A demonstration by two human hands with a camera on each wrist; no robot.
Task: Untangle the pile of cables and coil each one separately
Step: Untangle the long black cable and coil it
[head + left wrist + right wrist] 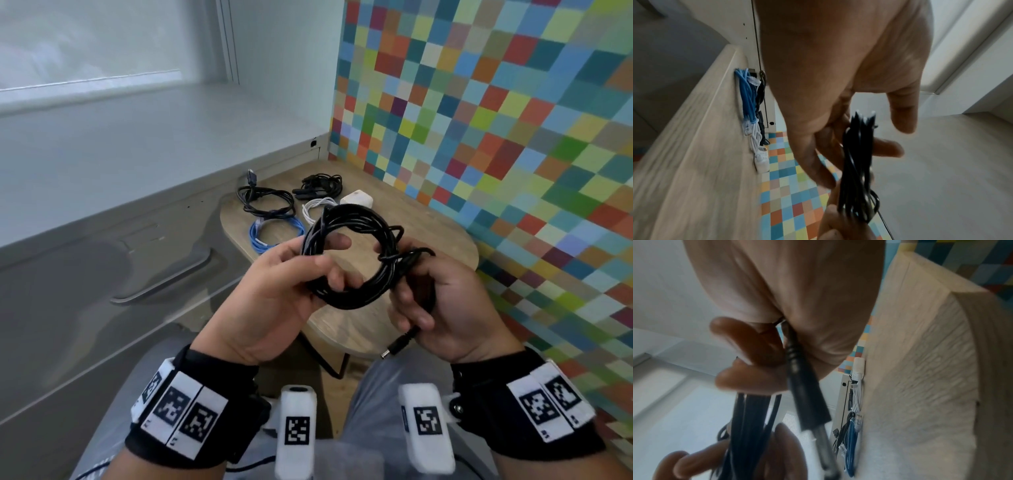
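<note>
where cable coils (270, 209) lie, wooden tabletop (435, 236), checkered wall (496, 102)

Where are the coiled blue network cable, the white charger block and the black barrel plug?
coiled blue network cable (274, 233), head view, left side of loop.
white charger block (357, 198), head view, top face.
black barrel plug (397, 348), head view, plug body.

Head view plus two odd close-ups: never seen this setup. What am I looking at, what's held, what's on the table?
No robot here: a person wears one camera on the head and one on each wrist. The head view looks down at both hands; the close-ups look along each hand. The left hand holds a black cable coil in its grip. The right hand holds the coil's other side and its loose end with a barrel plug. On the wooden table lie a blue coil, a white cable with charger and two black coils.
</note>
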